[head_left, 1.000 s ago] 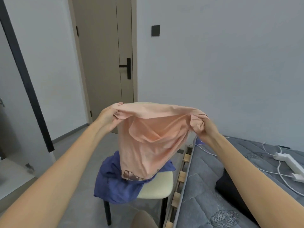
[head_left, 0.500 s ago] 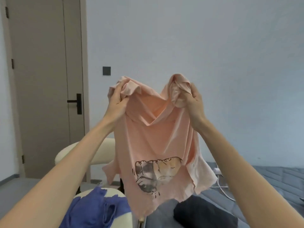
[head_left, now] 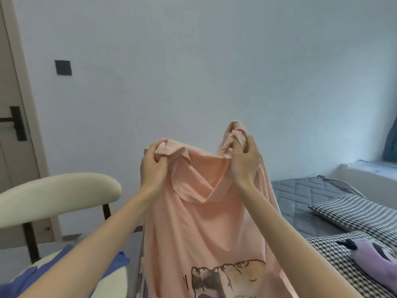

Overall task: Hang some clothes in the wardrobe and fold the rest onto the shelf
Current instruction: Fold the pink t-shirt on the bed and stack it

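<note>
A peach-pink T-shirt [head_left: 206,229] with a dark printed picture near its lower front hangs in the air before me. My left hand [head_left: 153,166] grips one bunched shoulder of it. My right hand [head_left: 245,162] grips the other bunched shoulder, held a little higher. The neckline sags between the two hands. The shirt's hem runs off the bottom of the frame. No wardrobe or shelf is in view.
A cream chair [head_left: 58,194] with black legs stands at the left, with a blue garment [head_left: 28,280] on its seat. A grey bed [head_left: 305,194] at the right carries checked pillows [head_left: 356,211] and a purple item [head_left: 378,259]. A door [head_left: 12,125] is far left.
The view has swung right, from the door toward the bed. Both hands still hold the shirt by its shoulders, now lower in view and nearer the bed.
</note>
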